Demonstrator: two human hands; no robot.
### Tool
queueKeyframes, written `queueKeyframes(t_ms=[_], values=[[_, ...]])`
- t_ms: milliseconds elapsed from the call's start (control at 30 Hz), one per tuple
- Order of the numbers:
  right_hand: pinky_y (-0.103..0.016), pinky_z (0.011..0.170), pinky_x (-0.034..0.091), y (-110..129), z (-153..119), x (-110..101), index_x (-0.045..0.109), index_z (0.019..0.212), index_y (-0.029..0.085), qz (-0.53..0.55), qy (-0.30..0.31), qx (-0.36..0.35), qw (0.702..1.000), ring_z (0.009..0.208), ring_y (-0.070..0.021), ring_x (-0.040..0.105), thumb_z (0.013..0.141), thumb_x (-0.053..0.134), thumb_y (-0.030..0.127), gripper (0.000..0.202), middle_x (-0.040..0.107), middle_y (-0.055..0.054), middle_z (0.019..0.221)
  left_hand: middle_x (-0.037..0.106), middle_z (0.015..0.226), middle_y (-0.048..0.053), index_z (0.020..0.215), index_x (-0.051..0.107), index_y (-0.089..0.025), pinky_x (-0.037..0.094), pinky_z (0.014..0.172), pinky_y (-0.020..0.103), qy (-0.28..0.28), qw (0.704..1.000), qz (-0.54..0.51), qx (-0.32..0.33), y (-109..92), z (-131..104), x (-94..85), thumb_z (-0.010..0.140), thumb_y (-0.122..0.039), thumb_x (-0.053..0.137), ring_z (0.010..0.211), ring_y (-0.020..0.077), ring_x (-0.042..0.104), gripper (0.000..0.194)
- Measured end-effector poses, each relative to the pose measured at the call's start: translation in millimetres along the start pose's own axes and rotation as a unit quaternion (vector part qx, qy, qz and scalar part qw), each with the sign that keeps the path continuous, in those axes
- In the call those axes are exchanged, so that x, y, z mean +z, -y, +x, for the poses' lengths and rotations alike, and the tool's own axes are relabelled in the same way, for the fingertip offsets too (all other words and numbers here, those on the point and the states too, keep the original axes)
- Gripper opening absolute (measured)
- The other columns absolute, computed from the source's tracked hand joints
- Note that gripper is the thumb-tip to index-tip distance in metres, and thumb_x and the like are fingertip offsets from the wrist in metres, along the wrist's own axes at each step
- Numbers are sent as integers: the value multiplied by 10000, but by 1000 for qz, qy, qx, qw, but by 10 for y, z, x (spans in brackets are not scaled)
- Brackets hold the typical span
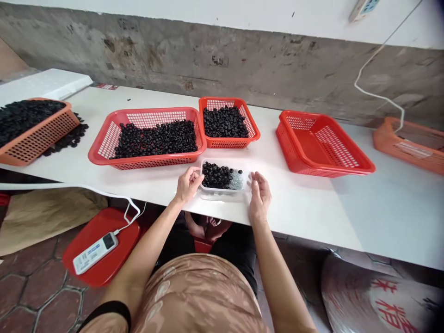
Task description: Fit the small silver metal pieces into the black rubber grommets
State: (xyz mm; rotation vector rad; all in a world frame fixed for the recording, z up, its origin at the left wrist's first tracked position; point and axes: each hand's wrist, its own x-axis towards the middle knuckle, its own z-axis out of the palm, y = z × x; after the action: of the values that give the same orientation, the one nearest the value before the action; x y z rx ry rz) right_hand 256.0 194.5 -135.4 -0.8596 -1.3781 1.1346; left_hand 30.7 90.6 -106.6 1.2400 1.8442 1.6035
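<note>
A small clear plastic box (pixel 225 190) sits in front of me near the table's front edge. Small black rings (pixel 215 175) fill its left and middle part, and tiny shiny clear or silvery pieces (pixel 236 179) lie at its right. My left hand (pixel 188 185) is closed, with thumb and fingers pinching the box's left end. At the opposite end, my right hand (pixel 260 194) has its curled fingers and thumb at the box's right rim. Whether the box is slightly raised off the table is hard to tell.
Behind the box stand a wide red basket (pixel 100 138) and a smaller red basket (pixel 255 132), both holding black rings. Stacked red baskets (pixel 312 165) are at right. An orange basket (pixel 45 138) heaped with black pieces stands left. A power bank (pixel 95 252) lies on a red stool (pixel 104 273).
</note>
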Motion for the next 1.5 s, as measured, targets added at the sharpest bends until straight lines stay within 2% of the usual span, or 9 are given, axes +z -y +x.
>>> queueKeyframes(t_ms=[133, 267, 433, 567, 733, 967, 1133, 1333, 1500], values=[[-450, 1051, 496, -11, 29, 11, 587, 1309, 183, 33, 7, 19, 999, 1241, -244, 604, 919, 615, 506, 508, 620, -148, 1336, 364, 541, -90, 817, 533, -217, 312, 587, 237, -33, 999, -7, 13, -18, -12, 2, 850, -441, 643, 536, 121, 365, 251], [-384, 951, 544, -14, 46, 24, 618, 1244, 178, 46, 9, 32, 998, 1174, -228, 635, 896, 631, 519, 487, 654, -138, 1274, 310, 532, -96, 763, 498, -220, 265, 561, 240, -56, 998, -15, 15, -9, -30, -15, 846, -439, 649, 519, 114, 306, 278], [-285, 777, 551, 19, 100, 69, 663, 1118, 157, 53, 5, 52, 997, 978, -180, 669, 877, 627, 544, 457, 705, -123, 1129, 282, 526, -93, 710, 485, -217, 251, 553, 243, -77, 996, -33, -1, 3, -48, -58, 828, -387, 648, 515, 109, 283, 263], [-216, 634, 490, 48, 124, 100, 680, 1067, 165, 45, 11, 51, 998, 781, -125, 628, 854, 640, 550, 442, 712, -104, 1095, 296, 515, -95, 718, 486, -218, 262, 543, 243, -81, 994, -62, -26, 34, -49, -87, 810, -368, 637, 497, 107, 301, 232], [-211, 572, 431, 57, 117, 84, 691, 1023, 168, 28, 11, 40, 999, 611, -77, 527, 868, 628, 535, 403, 717, -84, 1045, 298, 510, -97, 726, 493, -214, 256, 525, 243, -73, 992, -97, -38, 58, -45, -100, 789, -356, 639, 483, 101, 296, 214], [-221, 544, 411, 89, 76, 65, 675, 989, 160, -30, -5, 19, 999, 534, -64, 465, 914, 556, 527, 393, 709, -72, 946, 270, 513, -101, 724, 503, -201, 221, 517, 234, -62, 990, -118, -50, 48, -49, -116, 775, -337, 667, 486, 90, 261, 218], [-236, 554, 442, 226, 134, -29, 682, 1004, 161, -129, 43, -4, 991, 538, -85, 500, 923, 549, 508, 380, 708, -57, 871, 252, 519, -106, 751, 506, -200, 182, 502, 234, -42, 988, -134, -60, 41, -68, -124, 809, -384, 680, 474, 86, 229, 260], [-270, 603, 442, 502, 432, -50, 726, 976, 156, -296, 149, -71, 941, 591, -126, 534, 938, 547, 420, 321, 697, -58, 837, 373, 565, -85, 810, 547, -189, 266, 558, 228, -10, 990, -133, -51, 23, -92, -141, 844, -399, 692, 529, 94, 330, 257], [-331, 794, 382, 682, 634, 191, 753, 862, 165, -438, 299, -142, 836, 855, -212, 593, 882, 618, 193, 139, 693, -102, 897, 485, 623, -60, 926, 591, -184, 318, 578, 228, 34, 990, -124, -65, 23, -119, -150, 882, -401, 670, 572, 106, 419, 235]])
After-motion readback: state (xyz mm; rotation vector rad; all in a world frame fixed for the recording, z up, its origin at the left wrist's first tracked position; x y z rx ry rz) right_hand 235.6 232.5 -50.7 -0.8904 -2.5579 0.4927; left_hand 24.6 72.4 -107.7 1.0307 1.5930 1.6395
